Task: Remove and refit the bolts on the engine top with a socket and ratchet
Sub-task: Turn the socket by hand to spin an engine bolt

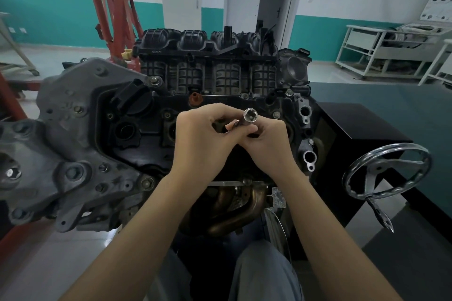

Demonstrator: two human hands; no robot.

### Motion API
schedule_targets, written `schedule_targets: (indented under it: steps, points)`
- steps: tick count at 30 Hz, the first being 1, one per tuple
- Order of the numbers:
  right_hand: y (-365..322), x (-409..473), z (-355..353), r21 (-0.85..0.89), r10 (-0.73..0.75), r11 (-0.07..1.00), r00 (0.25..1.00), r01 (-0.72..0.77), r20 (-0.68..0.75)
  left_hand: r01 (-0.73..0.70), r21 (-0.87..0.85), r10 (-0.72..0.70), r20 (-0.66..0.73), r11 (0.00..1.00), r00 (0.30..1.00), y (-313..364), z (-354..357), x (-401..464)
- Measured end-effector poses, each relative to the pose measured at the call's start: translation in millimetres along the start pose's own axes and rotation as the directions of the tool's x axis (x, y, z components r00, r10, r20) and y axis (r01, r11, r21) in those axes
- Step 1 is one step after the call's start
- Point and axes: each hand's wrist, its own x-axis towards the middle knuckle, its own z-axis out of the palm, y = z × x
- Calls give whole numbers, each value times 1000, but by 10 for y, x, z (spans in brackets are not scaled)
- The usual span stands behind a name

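A black engine [137,129] stands in front of me, its valve cover on top and a ribbed intake manifold [208,56] behind. Both my hands meet above the middle of the cover. My right hand [265,139] grips a long chrome socket [250,115], whose open end points up and towards me. My left hand [205,134] curls against it and pinches the tool's lower end, where a bit of metal shows between the fingers. The ratchet handle is hidden inside the hands. Bolts [153,80] sit along the cover's rim.
A grey cast bracket [73,154] juts out on the engine's left. A chrome handwheel [386,171] sits at the right on the black stand. Copper-coloured exhaust pipes [234,210] lie below my wrists. A red engine crane [115,7] and white trolleys [381,51] stand behind.
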Motion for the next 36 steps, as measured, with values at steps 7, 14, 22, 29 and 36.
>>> schedule_targets:
  steps: [7,14,22,29,36]
  points:
    - [-29,-8,-11,35,-7,999,1000,6,30,26,-210,3,139,977,990,-59,-26,-5]
    - [-56,-9,-11,40,-26,999,999,24,43,23,-160,-18,32,987,999,-61,31,-5]
    - [-8,6,5,39,-2,999,1000,2,0,-14,-56,17,45,998,999,-37,36,-9]
    - [-52,-16,-1,57,-32,998,999,29,44,13,-219,7,93,976,996,-12,12,3]
    - [-8,-4,8,32,-14,999,1000,15,-21,-117,102,116,19,988,993,11,-1,21]
